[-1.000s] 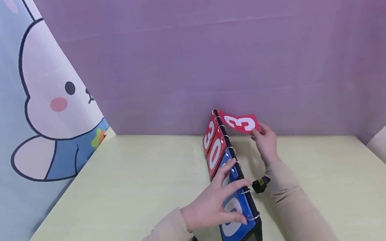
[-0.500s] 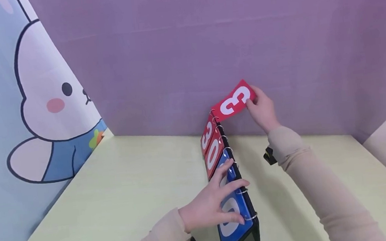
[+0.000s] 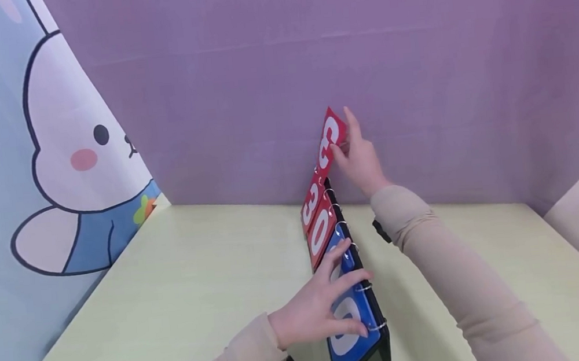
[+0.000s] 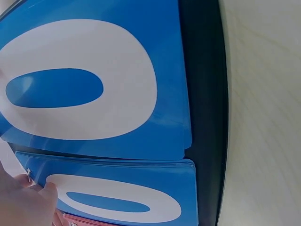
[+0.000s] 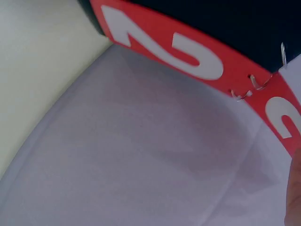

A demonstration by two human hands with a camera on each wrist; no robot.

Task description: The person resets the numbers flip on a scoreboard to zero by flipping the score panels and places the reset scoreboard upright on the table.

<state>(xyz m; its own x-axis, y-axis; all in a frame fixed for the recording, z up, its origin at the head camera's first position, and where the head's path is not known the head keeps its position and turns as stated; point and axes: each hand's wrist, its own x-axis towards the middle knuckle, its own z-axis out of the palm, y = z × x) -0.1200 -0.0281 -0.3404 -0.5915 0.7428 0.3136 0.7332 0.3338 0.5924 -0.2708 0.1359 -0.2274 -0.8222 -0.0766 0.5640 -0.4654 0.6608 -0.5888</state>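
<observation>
A tabletop flip scoreboard with a black stand (image 3: 383,346) and metal rings runs away from me. Its near half carries blue 0 cards (image 4: 171,117), its far half a red 0 card (image 3: 319,233) and a red 3 card (image 3: 310,204). My left hand (image 3: 307,306) lies spread over the blue cards, its fingertips at the ringed top edge. At the far end my right hand (image 3: 363,164) pinches a lifted red 3 card (image 3: 329,142) by its edge, index finger pointing up. In the right wrist view, a red 2 card (image 5: 164,47) hangs on the back.
The scoreboard stands on a pale table (image 3: 215,280). Behind it rises a purple backdrop (image 3: 239,92), close to the far end. A cloth with a cartoon rabbit (image 3: 79,119) hangs at the left.
My right hand has swung the red 3 card up from the back and leftward over the rings, so it stands nearly upright. The left hand has stayed on the blue cards.
</observation>
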